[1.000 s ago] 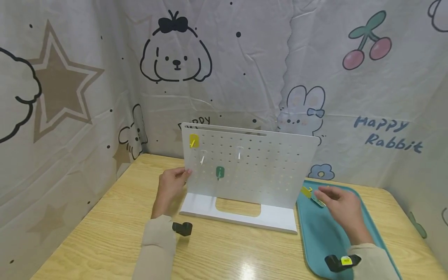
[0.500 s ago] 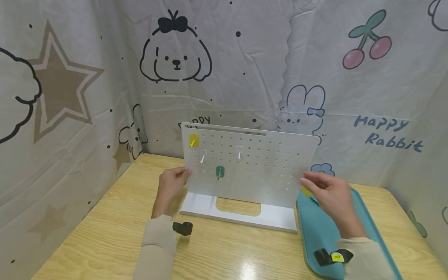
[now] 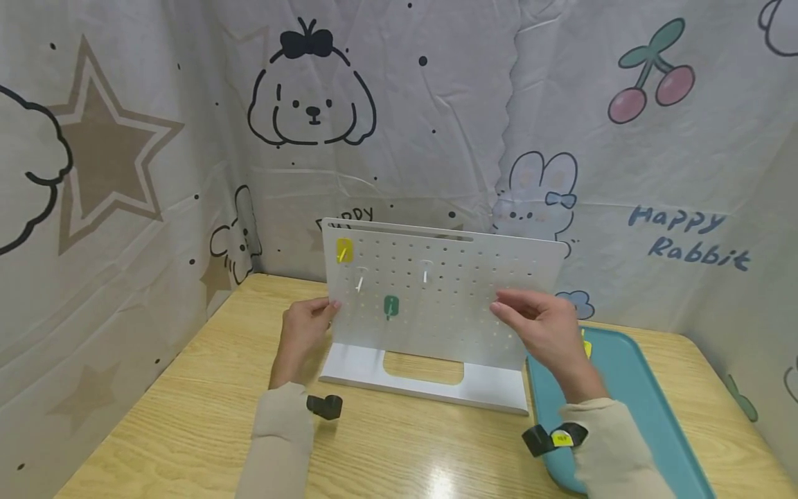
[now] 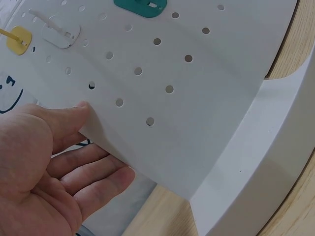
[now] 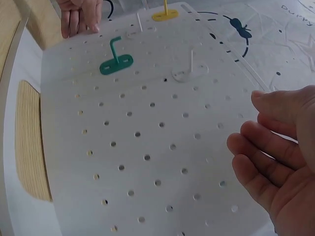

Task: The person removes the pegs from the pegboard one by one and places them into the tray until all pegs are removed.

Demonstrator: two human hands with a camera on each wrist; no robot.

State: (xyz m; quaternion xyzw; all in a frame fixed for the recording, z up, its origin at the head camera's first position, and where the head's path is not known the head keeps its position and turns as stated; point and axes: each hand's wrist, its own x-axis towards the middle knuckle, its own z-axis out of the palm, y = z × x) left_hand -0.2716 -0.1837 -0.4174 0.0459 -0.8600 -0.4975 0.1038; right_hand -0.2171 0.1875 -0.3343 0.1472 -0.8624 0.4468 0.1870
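Observation:
A white pegboard [image 3: 449, 298] stands upright on its base. My left hand [image 3: 307, 329] grips its left edge, thumb on the front, as the left wrist view [image 4: 59, 162] shows. Mounted on the board are a yellow hook [image 3: 344, 251], a green hook [image 3: 391, 306] and two clear hooks, one upper left [image 3: 360, 278] and one near the middle [image 3: 426, 272]. In front of the board's right part, my right hand [image 3: 545, 329] has its thumb and index finger close together. Nothing shows between them, though the index fingertip is partly hidden in the right wrist view [image 5: 280, 147].
A teal tray [image 3: 642, 402] lies right of the board, partly under my right forearm. A yellow piece [image 3: 587, 346] in it shows behind the wrist. Patterned cloth [image 3: 436, 111] hangs behind the wooden table [image 3: 206, 388]. The board's base [image 3: 492, 388] has a cut-out slot.
My right hand has moved left from over the tray to the front of the board's right side. My left hand has kept its hold on the left edge.

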